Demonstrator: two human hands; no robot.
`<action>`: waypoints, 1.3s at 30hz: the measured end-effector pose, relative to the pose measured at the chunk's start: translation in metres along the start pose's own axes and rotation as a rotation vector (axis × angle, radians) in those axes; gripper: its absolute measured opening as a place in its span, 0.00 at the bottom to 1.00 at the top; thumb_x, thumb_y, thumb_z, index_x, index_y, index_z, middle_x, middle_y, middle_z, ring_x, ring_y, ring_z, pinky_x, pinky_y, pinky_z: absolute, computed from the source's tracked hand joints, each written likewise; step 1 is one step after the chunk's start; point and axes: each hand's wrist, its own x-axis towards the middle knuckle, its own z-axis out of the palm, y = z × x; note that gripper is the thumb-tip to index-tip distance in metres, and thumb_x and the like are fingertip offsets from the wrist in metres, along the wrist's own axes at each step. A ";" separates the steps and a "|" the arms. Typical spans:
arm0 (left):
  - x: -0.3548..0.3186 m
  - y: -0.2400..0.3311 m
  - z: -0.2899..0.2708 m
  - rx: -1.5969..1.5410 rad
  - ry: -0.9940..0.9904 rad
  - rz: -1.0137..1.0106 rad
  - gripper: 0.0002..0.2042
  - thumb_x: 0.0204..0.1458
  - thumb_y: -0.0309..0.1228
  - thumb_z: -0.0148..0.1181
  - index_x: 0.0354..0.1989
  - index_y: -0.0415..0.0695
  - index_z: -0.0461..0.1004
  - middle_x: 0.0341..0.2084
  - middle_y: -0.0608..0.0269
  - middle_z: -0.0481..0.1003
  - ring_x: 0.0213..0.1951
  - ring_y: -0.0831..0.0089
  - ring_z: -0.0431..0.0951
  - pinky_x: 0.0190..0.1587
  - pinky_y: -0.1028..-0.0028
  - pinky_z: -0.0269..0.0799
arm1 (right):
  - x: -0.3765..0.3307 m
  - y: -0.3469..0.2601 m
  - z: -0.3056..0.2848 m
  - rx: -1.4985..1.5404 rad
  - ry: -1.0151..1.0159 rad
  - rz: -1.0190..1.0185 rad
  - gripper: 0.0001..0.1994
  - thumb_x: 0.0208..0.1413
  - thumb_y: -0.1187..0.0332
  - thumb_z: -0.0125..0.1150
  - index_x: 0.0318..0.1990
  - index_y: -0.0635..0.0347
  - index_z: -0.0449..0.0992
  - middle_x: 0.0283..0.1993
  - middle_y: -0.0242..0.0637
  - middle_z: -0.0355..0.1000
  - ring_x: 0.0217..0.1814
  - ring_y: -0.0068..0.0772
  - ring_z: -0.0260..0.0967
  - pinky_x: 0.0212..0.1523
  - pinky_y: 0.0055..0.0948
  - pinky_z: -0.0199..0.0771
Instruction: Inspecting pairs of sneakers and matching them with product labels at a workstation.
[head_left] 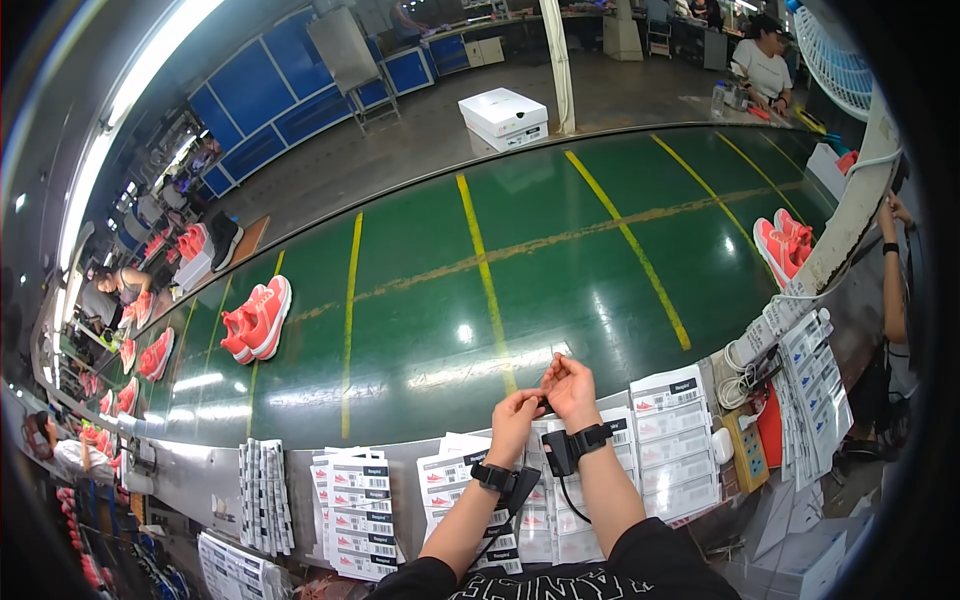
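Observation:
My left hand (514,420) and my right hand (572,392) meet above the near edge of the green conveyor belt (420,270). The left fingers pinch together beside a small dark spot. My right hand is turned partly palm up, its fingers curled in close to the left fingertips. Whatever lies between them is too small to make out. Below my wrists, sheets of printed shoe labels (455,482) lie on the metal ledge, with another label sheet (675,440) to the right. A pair of coral sneakers (262,318) rests on the belt at left.
More coral sneakers (783,243) sit at the belt's right end, and others (156,354) at far left. Label stacks (357,510) line the ledge. A power strip (748,455) and cables are at right. Beyond the belt are a white shoebox (503,115) and a co-worker (765,65).

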 end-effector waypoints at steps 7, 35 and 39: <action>0.000 0.001 -0.001 0.019 -0.008 -0.001 0.11 0.54 0.25 0.48 0.41 0.31 0.71 0.37 0.57 0.73 0.37 0.76 0.73 0.42 0.80 0.71 | -0.002 0.000 0.003 -0.010 0.037 0.001 0.06 0.53 0.71 0.48 0.36 0.62 0.70 0.26 0.32 0.68 0.26 0.28 0.65 0.28 0.26 0.71; 0.000 -0.002 0.000 0.016 0.029 0.008 0.10 0.54 0.24 0.48 0.39 0.33 0.73 0.35 0.61 0.74 0.34 0.79 0.74 0.38 0.82 0.71 | 0.003 0.001 -0.002 -0.015 0.025 0.012 0.07 0.53 0.70 0.48 0.36 0.62 0.71 0.27 0.32 0.68 0.27 0.28 0.66 0.29 0.27 0.72; 0.002 -0.004 0.000 0.026 0.013 0.011 0.10 0.54 0.24 0.48 0.39 0.33 0.73 0.35 0.60 0.74 0.34 0.79 0.74 0.39 0.81 0.71 | 0.004 0.000 -0.004 -0.020 0.006 0.019 0.06 0.54 0.70 0.48 0.36 0.60 0.71 0.26 0.31 0.68 0.27 0.28 0.66 0.29 0.27 0.72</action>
